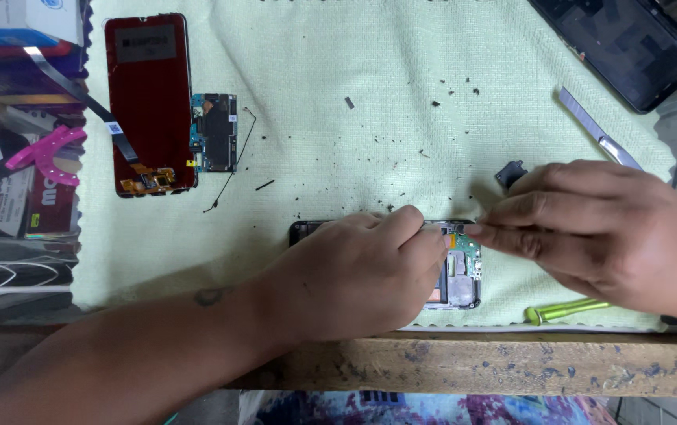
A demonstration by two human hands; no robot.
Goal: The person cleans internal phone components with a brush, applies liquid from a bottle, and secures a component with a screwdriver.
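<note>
An opened phone frame (461, 271) lies on a pale green cloth (354, 118) near the wooden bench edge, its green circuit board and metal shields exposed at the right end. My left hand (362, 275) rests on top of the frame, covering most of it, fingers curled. My right hand (598, 232) comes in from the right, its fingertips pinched together right at the frame's upper right corner; whether they pinch a small part I cannot tell. A small black part (510, 173) lies just behind the right hand.
A red phone screen (149, 102) with a flex cable and a loose circuit board (214, 132) lie at the far left. A dark phone (618, 43) and metal tweezers (590, 126) sit at the far right. A green screwdriver (563, 311) lies by the front edge. Clutter and a pink tool (43, 153) fill the left side.
</note>
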